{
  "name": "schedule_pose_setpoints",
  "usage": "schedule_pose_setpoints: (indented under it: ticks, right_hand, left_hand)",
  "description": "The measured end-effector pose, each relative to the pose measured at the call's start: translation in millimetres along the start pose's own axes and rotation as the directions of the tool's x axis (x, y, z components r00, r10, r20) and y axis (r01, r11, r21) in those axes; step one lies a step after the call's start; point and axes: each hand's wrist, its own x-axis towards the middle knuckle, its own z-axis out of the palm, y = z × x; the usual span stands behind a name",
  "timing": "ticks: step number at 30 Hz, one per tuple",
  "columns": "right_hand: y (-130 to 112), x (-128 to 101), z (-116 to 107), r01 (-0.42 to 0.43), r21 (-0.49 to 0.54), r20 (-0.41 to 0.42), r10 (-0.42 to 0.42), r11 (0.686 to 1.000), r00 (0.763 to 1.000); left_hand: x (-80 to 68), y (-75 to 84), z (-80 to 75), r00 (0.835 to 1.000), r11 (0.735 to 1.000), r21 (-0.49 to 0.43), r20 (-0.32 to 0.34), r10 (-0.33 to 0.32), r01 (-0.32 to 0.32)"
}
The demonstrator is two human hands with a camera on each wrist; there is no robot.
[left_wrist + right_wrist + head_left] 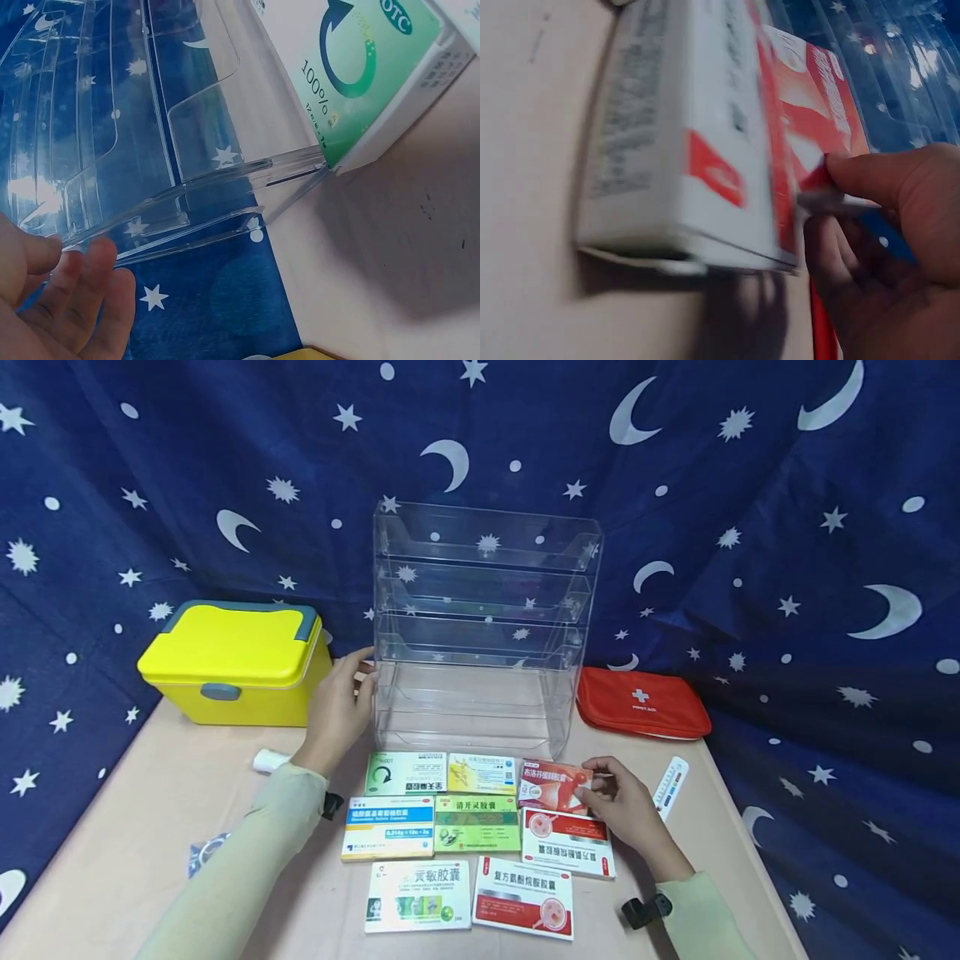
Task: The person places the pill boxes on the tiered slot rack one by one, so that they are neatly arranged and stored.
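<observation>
"How far along?"
"Early, I'd judge: the right hand [622, 802] pinches the red ibuprofen box [551, 783], lower right of centre; seven other medicine boxes [477, 824], lower centre, lie outside the clear tiered rack [480, 647]."
"And the left hand [337, 710]?"
"Seemingly gripping its left edge; transparency obscures the contact."

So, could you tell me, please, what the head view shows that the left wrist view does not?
Of the two, only the head view shows the right hand pinching the orange-red box, and the first-aid pouch. Only the left wrist view shows the printed end face of the green-and-white box. Both show the left hand at the side of the clear rack, the top of that box and the starry cloth.
</observation>
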Motion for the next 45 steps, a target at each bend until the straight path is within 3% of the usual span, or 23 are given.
schedule_pose_setpoints:
  ticks: [4,7,10,13,18,22,25,29,31,41,45]
  right_hand:
    - [-13.3,2.4,-16.6,0.022,0.060,-0.001,-0.022,0.998,1.000]
    - [-38.0,14.4,-33.9,0.142,0.125,-0.024,-0.141,0.982,0.990]
    - [-78.2,34.4,-49.1,0.301,0.203,-0.046,-0.298,0.932,0.953]
    - [-129.2,59.0,-59.6,0.416,0.220,-0.075,-0.410,0.882,0.909]
    - [-213.9,108.1,-63.5,0.532,0.192,-0.135,-0.515,0.824,0.846]
    - [-267.9,143.9,-58.2,0.594,0.178,-0.194,-0.564,0.785,0.803]
    - [-298.1,163.9,-51.1,0.595,0.174,-0.241,-0.552,0.784,0.798]
    - [-325.7,181.3,-39.9,0.555,0.127,-0.284,-0.506,0.822,0.814]
    - [-334.4,187.9,-33.8,0.553,0.080,-0.291,-0.512,0.829,0.808]
    - [-352.8,199.1,-4.8,0.494,-0.013,-0.161,-0.490,0.869,0.857]
    - [-351.5,200.6,2.0,0.470,-0.003,-0.131,-0.466,0.883,0.875]
  left_hand:
    - [-0.9,-1.2,-1.3,1.000,1.000,-0.009,0.003,0.010,-0.010]
    - [-1.5,-2.1,-4.3,1.000,1.000,-0.020,0.009,-0.001,0.002]
    - [-1.9,-3.6,-8.1,1.000,1.000,-0.024,0.006,-0.011,0.011]
    - [-1.7,-4.7,-10.2,1.000,1.000,-0.017,0.004,-0.013,0.013]
    - [1.7,-5.0,-8.1,1.000,1.000,0.014,0.010,-0.009,0.009]
    - [4.2,-2.0,-5.5,1.000,1.000,0.024,0.027,-0.011,0.010]
    - [5.3,0.6,-3.5,0.999,1.000,0.025,0.038,-0.015,0.014]
    - [5.6,2.0,-1.2,0.999,0.999,0.027,0.049,-0.023,0.021]
    - [5.5,2.0,-0.5,0.998,0.999,0.029,0.051,-0.025,0.023]
    - [4.3,-0.4,-2.6,0.998,0.999,0.022,0.054,-0.036,0.034]
    - [2.6,-2.4,-3.3,0.997,0.999,0.031,0.061,-0.045,0.043]
